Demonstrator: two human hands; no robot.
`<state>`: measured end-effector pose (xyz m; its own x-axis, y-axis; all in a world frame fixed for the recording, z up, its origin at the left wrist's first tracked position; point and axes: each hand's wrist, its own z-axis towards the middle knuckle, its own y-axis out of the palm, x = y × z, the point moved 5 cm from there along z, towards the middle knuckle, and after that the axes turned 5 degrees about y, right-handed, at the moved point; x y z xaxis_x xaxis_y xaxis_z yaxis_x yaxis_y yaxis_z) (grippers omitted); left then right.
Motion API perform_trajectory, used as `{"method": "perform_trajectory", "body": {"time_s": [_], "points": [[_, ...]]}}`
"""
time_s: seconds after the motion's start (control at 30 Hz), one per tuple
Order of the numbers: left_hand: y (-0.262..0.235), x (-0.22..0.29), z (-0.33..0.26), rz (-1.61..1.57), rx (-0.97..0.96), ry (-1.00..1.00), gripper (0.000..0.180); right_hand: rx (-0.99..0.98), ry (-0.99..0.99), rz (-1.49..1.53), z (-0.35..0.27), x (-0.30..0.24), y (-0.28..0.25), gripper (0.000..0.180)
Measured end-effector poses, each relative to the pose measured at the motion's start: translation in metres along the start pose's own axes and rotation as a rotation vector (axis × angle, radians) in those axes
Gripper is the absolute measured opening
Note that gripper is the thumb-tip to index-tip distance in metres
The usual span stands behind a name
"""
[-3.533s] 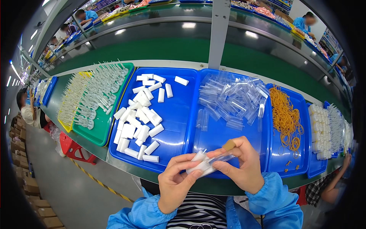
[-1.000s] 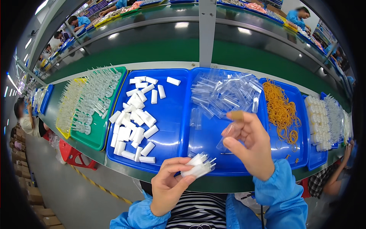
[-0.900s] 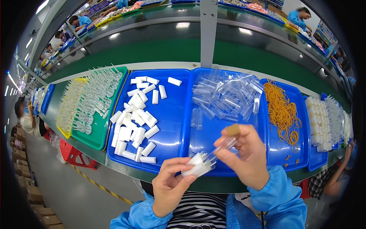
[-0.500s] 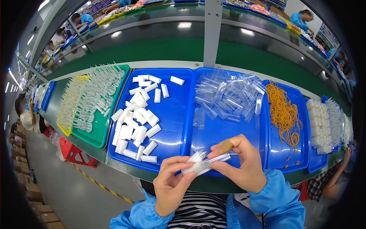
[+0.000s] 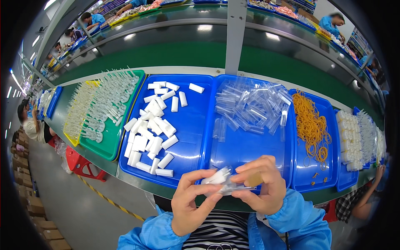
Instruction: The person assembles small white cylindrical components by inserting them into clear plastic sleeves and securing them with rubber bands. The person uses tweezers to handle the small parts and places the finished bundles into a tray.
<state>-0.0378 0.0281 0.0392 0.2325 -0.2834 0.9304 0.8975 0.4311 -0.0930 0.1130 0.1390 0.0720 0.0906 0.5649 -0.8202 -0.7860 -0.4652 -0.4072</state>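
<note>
In front of my body, my left hand pinches a white piece with clear plastic around its end between thumb and fingers. My right hand grips a clear plastic sleeve that meets the white piece; motion blurs the join, so I cannot tell how far one is inside the other. A tan wrap covers one finger of that hand. Both hands are over the near edge of a blue tray heaped with clear plastic sleeves. White blocks fill part of the blue tray to its left.
Orange rubber bands lie in a tray on the right, with upright white parts beyond. At left, a green tray and a yellow tray hold clear stemmed parts. A metal post rises behind the trays. Co-workers sit further off.
Both hands have moved slightly down. The clear sleeve has swung from slanting up at the right to nearly level, and my right fingers have shifted along it.
</note>
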Motion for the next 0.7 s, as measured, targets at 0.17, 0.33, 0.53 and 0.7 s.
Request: {"method": "perform_trajectory", "body": {"time_s": [0.17, 0.33, 0.53, 0.7], "points": [[-0.001, 0.002, 0.004, 0.065, 0.025, -0.044, 0.023, -0.036, -0.042, -0.031, -0.001, 0.0, 0.0, 0.026], [0.001, 0.005, 0.004, 0.162, 0.002, 0.016, 0.027, -0.028, 0.208, 0.262, -0.002, 0.021, 0.005, 0.029], [0.004, 0.002, 0.004, 0.147, -0.002, 0.029, 0.033, 0.003, 0.281, 0.188, -0.004, 0.019, 0.009, 0.032], [-0.003, -0.006, 0.001, -0.296, 0.074, -0.069, 0.026, 0.0, 0.411, 0.435, 0.005, 0.031, -0.003, 0.041]]}}
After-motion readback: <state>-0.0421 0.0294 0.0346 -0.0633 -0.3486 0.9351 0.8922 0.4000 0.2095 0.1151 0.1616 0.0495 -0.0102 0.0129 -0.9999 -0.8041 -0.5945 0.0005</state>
